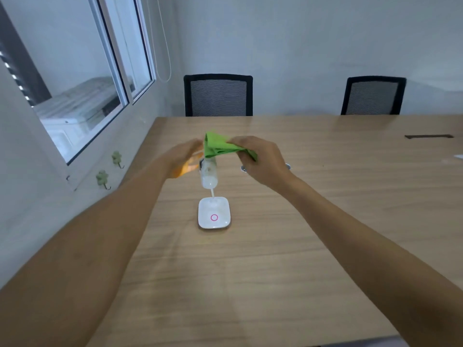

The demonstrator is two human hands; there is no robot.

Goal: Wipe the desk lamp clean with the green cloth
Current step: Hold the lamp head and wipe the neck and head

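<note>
Careful: your right hand (pixel 260 159) grips the cloth (pixel 218 146), left hand (pixel 185 156) blurred, grip unclear; hard wiping could tip the lamp (pixel 209 176).

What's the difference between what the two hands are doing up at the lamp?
The right hand grips the bunched green cloth laid over the lamp head; the left hand holds no cloth and sits at the head's left side. The right hand looks sharp, the left hand is blurred, so its contact is unclear. Both are raised above the wooden table, well above the lamp's white base.
</note>
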